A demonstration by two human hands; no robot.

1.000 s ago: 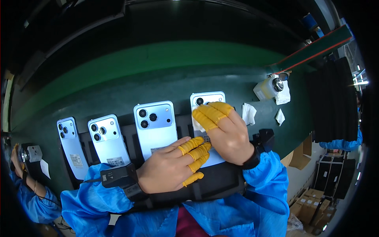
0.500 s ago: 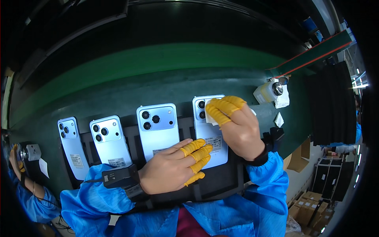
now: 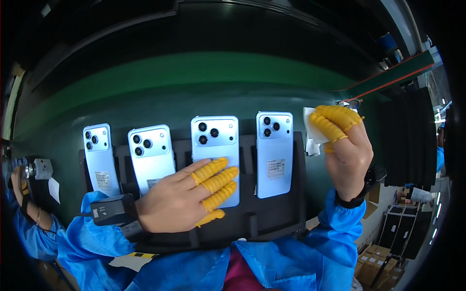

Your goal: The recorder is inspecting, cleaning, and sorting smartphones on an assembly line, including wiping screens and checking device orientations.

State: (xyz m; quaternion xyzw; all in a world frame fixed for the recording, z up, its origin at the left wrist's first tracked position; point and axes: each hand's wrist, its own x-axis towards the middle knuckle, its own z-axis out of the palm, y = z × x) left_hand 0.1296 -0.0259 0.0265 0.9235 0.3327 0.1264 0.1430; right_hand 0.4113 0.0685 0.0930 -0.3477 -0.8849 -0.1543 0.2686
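Note:
Several light blue phones lie in a row, backs up, on a black slotted tray [image 3: 264, 220]. My left hand [image 3: 182, 201] is stretched over the lower part of the third phone from the left [image 3: 216, 153], its yellow-covered fingers extended. In my right hand [image 3: 352, 153], also in yellow finger covers, a folded white wipe [image 3: 315, 130] is pinched, off the tray's right side. The rightmost phone [image 3: 274, 184], with a printed label, lies uncovered between both hands. Farther left are the leftmost phone [image 3: 98, 157] and the second phone [image 3: 153, 165], partly behind my left hand.
White paper [image 3: 313, 147] lies under my right hand, which hides most of what stands behind it. A co-worker's hand [image 3: 18, 179] is at the far left, near a bottle [image 3: 42, 168] and a white sheet [image 3: 54, 190]. Cardboard boxes [image 3: 374, 262] stand low at the right.
My right hand has lifted off the rightmost phone and moved right with the wipe. My left hand has moved left, away from that phone. The view has shifted slightly.

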